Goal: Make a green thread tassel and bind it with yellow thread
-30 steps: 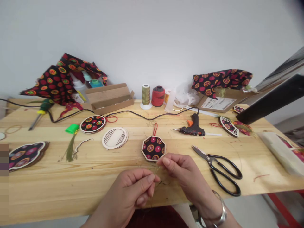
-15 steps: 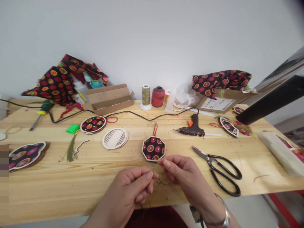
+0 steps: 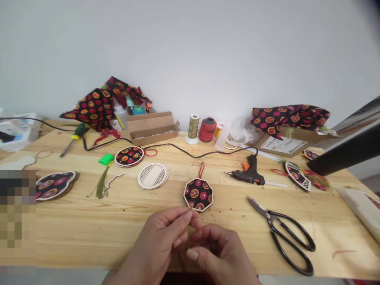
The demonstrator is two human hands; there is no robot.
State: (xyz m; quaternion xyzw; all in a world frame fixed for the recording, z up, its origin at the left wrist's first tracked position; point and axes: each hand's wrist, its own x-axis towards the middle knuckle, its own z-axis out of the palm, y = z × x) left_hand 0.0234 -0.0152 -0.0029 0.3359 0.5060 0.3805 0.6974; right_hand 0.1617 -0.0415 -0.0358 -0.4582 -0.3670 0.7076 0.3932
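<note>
My left hand point(image 3: 162, 239) is closed, thumb pressed on the forefinger, pinching a fine olive thread point(image 3: 192, 206) that barely shows at the fingertips. Close beside it, my right hand point(image 3: 221, 253) has curled fingers with the thumb tucked below; what they hold is too small to make out. Just beyond the fingertips lies an octagonal pendant point(image 3: 198, 194), dark patterned fabric in a pale wooden frame, with a red cord loop point(image 3: 201, 170) at its top. Black-handled scissors point(image 3: 268, 215) lie to the right, blades pointing away.
A black glue gun point(image 3: 249, 172) rests behind the scissors, its cable point(image 3: 190, 155) crossing the table. Round wooden frame point(image 3: 152, 176), fabric pendant point(image 3: 130, 156) and green tassel point(image 3: 102, 186) lie left. Thread spools point(image 3: 193, 128) and an open carton point(image 3: 154, 130) stand at the back.
My view has shifted, so the table's things appear further right and lower. My right hand has moved down and toward me, its fingertips now below those of my left hand.
</note>
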